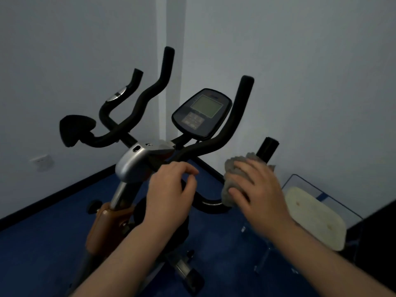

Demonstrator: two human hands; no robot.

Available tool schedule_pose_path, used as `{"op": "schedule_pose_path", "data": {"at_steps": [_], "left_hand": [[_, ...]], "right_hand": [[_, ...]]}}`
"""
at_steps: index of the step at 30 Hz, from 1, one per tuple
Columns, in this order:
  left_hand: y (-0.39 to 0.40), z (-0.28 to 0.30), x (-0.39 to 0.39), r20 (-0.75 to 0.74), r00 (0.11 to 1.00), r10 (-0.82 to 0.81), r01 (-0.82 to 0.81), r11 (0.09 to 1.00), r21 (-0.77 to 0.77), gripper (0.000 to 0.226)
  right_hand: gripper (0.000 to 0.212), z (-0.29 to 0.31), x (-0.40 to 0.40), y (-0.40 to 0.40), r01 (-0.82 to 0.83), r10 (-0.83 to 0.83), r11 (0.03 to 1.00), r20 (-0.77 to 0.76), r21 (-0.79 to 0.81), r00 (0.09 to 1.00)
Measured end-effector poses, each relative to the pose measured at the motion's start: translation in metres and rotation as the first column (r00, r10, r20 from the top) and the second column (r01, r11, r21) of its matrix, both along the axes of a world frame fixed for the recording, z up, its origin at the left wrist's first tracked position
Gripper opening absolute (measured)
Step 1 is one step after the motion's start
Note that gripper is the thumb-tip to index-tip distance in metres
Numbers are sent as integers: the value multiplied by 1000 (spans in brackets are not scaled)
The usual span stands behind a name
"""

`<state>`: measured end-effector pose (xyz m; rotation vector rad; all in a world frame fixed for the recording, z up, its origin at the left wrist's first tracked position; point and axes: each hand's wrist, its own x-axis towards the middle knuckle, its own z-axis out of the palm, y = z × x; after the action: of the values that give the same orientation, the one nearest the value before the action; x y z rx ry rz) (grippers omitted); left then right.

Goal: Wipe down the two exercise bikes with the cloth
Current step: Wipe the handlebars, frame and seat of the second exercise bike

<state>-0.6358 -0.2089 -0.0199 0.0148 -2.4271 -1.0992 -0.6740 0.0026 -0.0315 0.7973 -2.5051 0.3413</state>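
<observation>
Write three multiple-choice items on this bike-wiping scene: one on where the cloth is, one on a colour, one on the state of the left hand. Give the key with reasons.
1. Where is the grey cloth?
A. Draped over the console
B. Wrapped round the right handlebar grip under the right hand
C. Lying on the floor

2. What colour is the floor?
A. Blue
B. Red
C. White

3. What is the left hand doing?
A. Hanging free at the side
B. Pressing the console buttons
C. Curled round the handlebar near the stem

Key: 1 B, the right hand holds the cloth against the right handlebar. 2 A, the carpet below the bike is dark blue. 3 C, its fingers wrap the bar beside the silver stem cover, well below the console.
</observation>
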Motion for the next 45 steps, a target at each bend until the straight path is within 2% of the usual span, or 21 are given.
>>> {"op": "schedule_pose_path", "data": {"at_steps": [5,9,11,14,19,21,23,25,27,29,30,31,32,34,35,37,39,41,42,43,45], "left_hand": [[27,4,-15,129,978,-162,159,987,39,15],[29,-2,-17,207,976,-68,86,993,-80,15],[28,-3,-15,208,977,-48,70,993,-98,14],[28,-4,-14,207,978,-40,67,990,-123,13],[29,-2,-13,215,976,-27,51,993,-108,12],[30,-2,-12,217,976,-21,45,993,-108,12],[30,-2,-12,215,977,-15,41,993,-115,13],[30,-1,-12,215,976,-13,40,992,-121,13],[30,-2,-12,212,977,-6,34,991,-129,13],[30,-2,-12,203,979,3,25,990,-139,13],[30,-2,-12,200,980,4,25,990,-140,13],[30,-2,-12,198,980,2,26,990,-140,13],[30,-2,-12,196,981,0,28,990,-138,13],[30,-3,-13,197,980,-1,29,990,-139,12],[31,-3,-13,201,980,0,30,989,-146,12],[31,-1,-13,210,978,6,28,987,-159,12],[31,-1,-13,215,977,9,25,988,-155,12],[30,-1,-12,218,976,10,23,988,-150,12],[30,0,-12,215,977,12,21,989,-149,12],[30,-1,-12,211,977,14,19,988,-151,12],[31,-1,-13,209,978,11,23,987,-160,12]], "right_hand": [[41,-17,6,5,-109,124,975,-63,191,990],[49,-4,-15,14,106,-110,992,-65,-73,992],[44,-16,-5,-1,94,-100,988,-43,-124,994],[40,-13,-11,10,-91,97,994,-121,56,988],[33,34,-73,46,-13,101,971,-361,239,927],[29,39,-86,49,-20,85,984,-376,175,923],[32,33,-83,37,19,-41,997,-296,-76,954],[38,25,-74,11,129,-208,882,-130,-453,969],[34,23,-69,-17,225,-298,577,54,-785,953],[25,26,-69,-35,275,-313,281,184,-919,932],[23,25,-68,-37,290,-311,266,203,-919,929],[22,23,-67,-34,281,-329,369,158,-886,931],[23,21,-65,-26,232,-339,565,34,-791,940],[28,24,-73,3,103,-193,906,-184,-410,964],[31,32,-80,16,62,-111,962,-173,-264,979],[31,49,-84,22,100,-92,951,41,-293,995],[29,51,-77,9,242,-127,710,218,-661,968],[27,45,-66,-15,357,-150,198,332,-913,931],[25,41,-60,-25,362,-172,13,355,-932,919],[23,38,-55,-31,346,-201,-63,351,-936,914],[23,28,-46,-37,313,-209,-9,308,-950,928]]}}
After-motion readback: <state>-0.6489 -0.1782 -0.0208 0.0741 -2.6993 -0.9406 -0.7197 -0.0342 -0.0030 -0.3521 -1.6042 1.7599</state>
